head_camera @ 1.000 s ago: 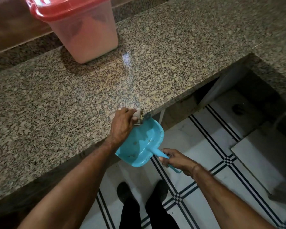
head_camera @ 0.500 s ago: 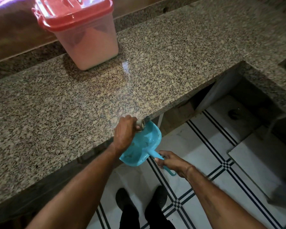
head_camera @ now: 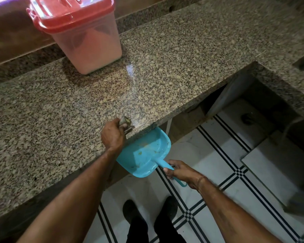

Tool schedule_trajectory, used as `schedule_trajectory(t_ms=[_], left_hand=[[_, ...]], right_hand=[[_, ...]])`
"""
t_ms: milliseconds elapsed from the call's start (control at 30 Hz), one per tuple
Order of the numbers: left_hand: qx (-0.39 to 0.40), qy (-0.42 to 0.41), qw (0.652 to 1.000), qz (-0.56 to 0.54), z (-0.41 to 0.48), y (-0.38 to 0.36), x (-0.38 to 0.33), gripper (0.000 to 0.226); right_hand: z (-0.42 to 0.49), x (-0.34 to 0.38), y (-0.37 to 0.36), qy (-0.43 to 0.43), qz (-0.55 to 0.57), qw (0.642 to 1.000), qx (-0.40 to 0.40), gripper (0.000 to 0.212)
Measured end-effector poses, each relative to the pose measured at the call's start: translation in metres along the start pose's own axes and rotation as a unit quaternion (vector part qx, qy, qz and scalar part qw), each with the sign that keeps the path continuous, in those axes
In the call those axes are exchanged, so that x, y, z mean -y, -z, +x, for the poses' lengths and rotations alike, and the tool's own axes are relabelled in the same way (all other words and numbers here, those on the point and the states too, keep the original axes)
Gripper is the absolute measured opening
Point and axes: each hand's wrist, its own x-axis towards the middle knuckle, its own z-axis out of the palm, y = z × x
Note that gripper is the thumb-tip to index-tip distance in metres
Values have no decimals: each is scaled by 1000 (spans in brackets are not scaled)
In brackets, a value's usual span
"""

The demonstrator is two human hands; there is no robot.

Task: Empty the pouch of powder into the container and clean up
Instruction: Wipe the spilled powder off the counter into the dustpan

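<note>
Container [head_camera: 81, 37]: a clear plastic tub with a red lid [head_camera: 72, 13] shut on top, standing upright at the back of the desk, near the wall. Pale pinkish powder [head_camera: 93, 55] fills most of it, with the surface sloping higher on one side.

Desk [head_camera: 165, 67]: speckled granite, with a glare streak running from the container towards the front edge. It turns a corner at the right.

Left hand [head_camera: 112, 135]: resting at the front edge of the desk, fingers curled tight around a small brush or scrubber [head_camera: 124, 122]. Only its greyish end shows past the knuckles, so its exact kind is hard to tell. That end touches the desk top just beside the edge.

Right hand [head_camera: 181, 172]: closed around the handle of the dustpan, below desk level and well forward of the edge.

Dustpan [head_camera: 147, 153]: turquoise plastic, held with its open mouth tucked right under the desk edge, directly below the left hand. Inside lie a few small yellowish specks and smears of powder; most of the pan is bare.

Pouch: I cannot see it from this angle.

Floor [head_camera: 209, 155]: white tiles with black line borders. Two dark shoes [head_camera: 132, 211] stand below the arms.
</note>
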Motion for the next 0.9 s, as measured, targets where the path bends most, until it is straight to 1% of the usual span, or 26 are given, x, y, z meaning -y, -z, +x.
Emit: schedule_trajectory(t_ms=[67,167,233,300,333,367,467,533,600,667,733,767,833,900], left_hand=[[-4,-2,1000,5,-7,-10,-10,25],[25,-28,999,-5,-1,-13,-19,23],[73,-59,994,-50,9,-9,-13,25],[132,-97,981,-102,16,-1,-11,25],[153,-123,975,-105,18,-1,-12,23],[165,-157,969,-91,20,-3,-14,22],[180,-259,949,5,27,-19,-21,34],[183,-280,940,66,30,-28,-23,39],[175,-297,934,99,28,-34,-21,37],[164,-304,933,105,27,-36,-19,29],[182,-277,937,108,33,-34,-20,21],[205,-254,939,111,37,-33,-21,20],[240,-213,944,83,39,-28,-23,22],[221,-205,951,73,32,-23,-20,24]], right_hand=[[0,-1,0,0,-1,1000,-3,20],[1,-4,0,1,-2,1000,-5,19],[0,-7,-1,1,-2,1000,-7,20],[-1,-9,-2,4,2,1000,-5,20],[-2,-9,-2,7,5,1000,-4,20],[-2,-10,-2,10,7,1000,-2,18],[-3,-10,-2,16,9,1000,1,14],[-4,-11,-3,17,8,1000,0,12],[-6,-12,-3,18,7,1000,-1,12],[-7,-11,-5,17,3,1000,-3,12],[-9,-10,-6,10,13,1000,-10,11],[-10,-10,-7,6,19,1000,-14,9],[-11,-8,-9,7,23,1000,-17,7],[-12,-4,-13,8,23,999,-20,7]])
